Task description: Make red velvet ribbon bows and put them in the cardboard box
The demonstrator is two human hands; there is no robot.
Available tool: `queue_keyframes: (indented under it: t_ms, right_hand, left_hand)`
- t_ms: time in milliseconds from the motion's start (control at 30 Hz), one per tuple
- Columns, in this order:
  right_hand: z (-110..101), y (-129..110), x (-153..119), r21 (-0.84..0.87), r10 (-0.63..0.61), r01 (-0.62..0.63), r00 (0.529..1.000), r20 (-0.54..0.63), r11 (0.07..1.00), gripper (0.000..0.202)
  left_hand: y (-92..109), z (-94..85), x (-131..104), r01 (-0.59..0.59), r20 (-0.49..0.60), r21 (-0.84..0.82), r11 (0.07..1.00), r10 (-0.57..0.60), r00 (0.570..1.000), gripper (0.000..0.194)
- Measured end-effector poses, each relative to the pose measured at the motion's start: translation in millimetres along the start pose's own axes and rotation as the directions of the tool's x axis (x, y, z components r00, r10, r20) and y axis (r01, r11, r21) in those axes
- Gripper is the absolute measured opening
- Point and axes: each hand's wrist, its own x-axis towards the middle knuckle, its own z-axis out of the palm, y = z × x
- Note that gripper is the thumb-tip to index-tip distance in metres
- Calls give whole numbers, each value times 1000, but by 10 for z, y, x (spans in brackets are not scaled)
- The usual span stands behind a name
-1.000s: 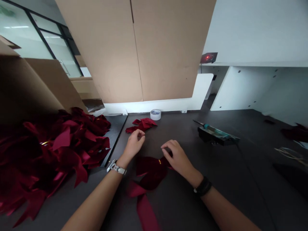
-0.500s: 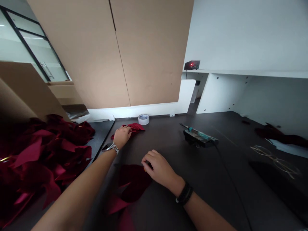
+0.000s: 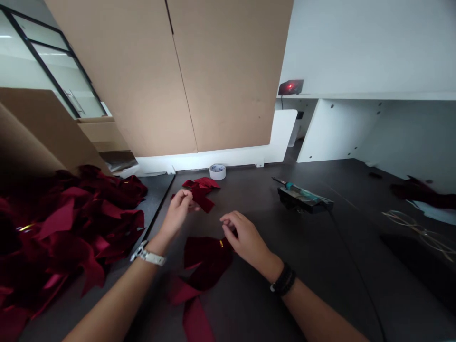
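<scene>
My left hand (image 3: 181,211), with a watch on its wrist, is closed in a pinch at the near edge of a small pile of dark red velvet ribbon (image 3: 204,202). One strip of it sticks out to the right of the fingers. My right hand (image 3: 245,240) hovers with loosely curled fingers, thumb and forefinger apart, and nothing shows between them. Just below and left of it lies a dark red velvet bow (image 3: 206,256) with a gold band at its centre and tails trailing towards me. The bow's right end is hidden by the right hand.
A heap of red velvet bows (image 3: 71,228) covers the left side. A roll of tape (image 3: 217,172) stands by the back edge. A soldering iron (image 3: 299,192) rests on a black holder (image 3: 295,202), its cord running forward. Glasses (image 3: 420,232) lie at right. Cardboard (image 3: 213,76) rises behind.
My left hand has drawn back slightly towards me, and a ribbon strip now shows beside its fingers. My right hand has lifted off the bow's gold band. The view has shifted a little.
</scene>
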Motion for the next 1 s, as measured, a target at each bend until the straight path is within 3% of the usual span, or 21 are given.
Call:
queue_keyframes:
  t_ms: [100,200,267,333,400,500,567,633,767,1000]
  right_hand:
    - [57,37,2,228,125,-122,992,1,966,28]
    - [107,83,1,372,250,-257,966,68,892,38]
    - [114,106,-1,397,282,-299,954,101,868,31]
    - [98,115,0,398,285,-310,951,122,863,15]
    - [74,113,5,418,297,-331,944,146,846,12]
    - [49,103,14,461,327,-364,931,161,809,16]
    - [46,95,16,461,322,-341,939,120,819,17]
    - [48,83,13,437,290,-279,956,43,855,15]
    - [52,25,-11,305,158,-129,985,-72,944,7]
    - [85,-100,-74,162,-51,54,998,-21,985,7]
  left_hand:
    - [82,51,-359,190,217,-327,926,-122,969,28]
    - [119,71,-538,285,355,-411,866,-136,925,31]
    - [104,74,-569,306,399,-435,847,-124,909,31]
    - [57,80,-567,326,412,-461,825,-126,902,30]
    - [-7,95,-559,331,388,-463,822,-148,910,29]
    - [-82,121,-560,175,185,-377,909,-111,976,27]
    - [-89,126,-571,25,66,-251,968,-9,998,20]
    - [-60,121,-588,-15,119,-184,983,37,992,14]
    - [26,125,-628,127,319,-266,955,-37,947,25]
    - [75,165,-662,258,364,-446,857,-89,927,28]
